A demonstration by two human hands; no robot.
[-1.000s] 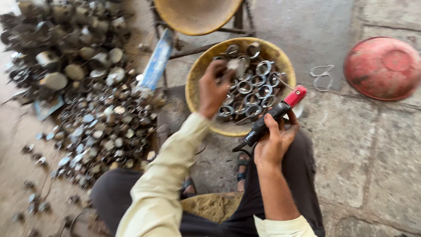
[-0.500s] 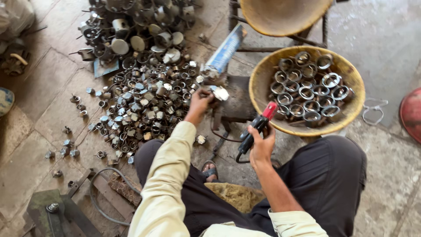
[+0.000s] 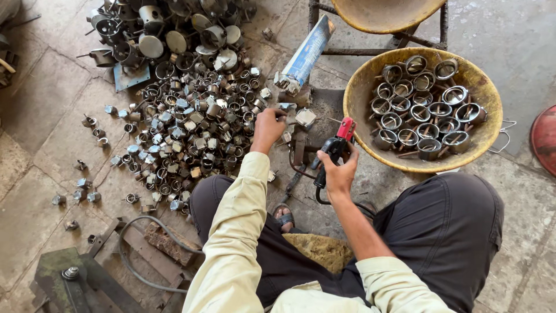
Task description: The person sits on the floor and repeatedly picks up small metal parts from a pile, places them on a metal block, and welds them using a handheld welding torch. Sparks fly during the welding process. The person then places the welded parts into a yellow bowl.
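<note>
Stone floor [image 3: 52, 104] | left hand [image 3: 267, 128] pinches small metal part [image 3: 288, 108], centre | right hand [image 3: 337, 169] grips red-tipped tool [image 3: 335, 149] | risk: a loose pinch may drop the part.

The light is bright and even daylight, soft, with only weak short shadows under the metal parts [image 3: 191, 122]. Small glare shines on the rings in the yellow bowl [image 3: 359, 93]. The picture is sharp in the middle, with slight wide-angle bending at the edges

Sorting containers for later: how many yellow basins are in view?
2: one basin on the floor, filled with metal ring parts, and one on the metal stand above it, partly cut off by the frame.
</note>
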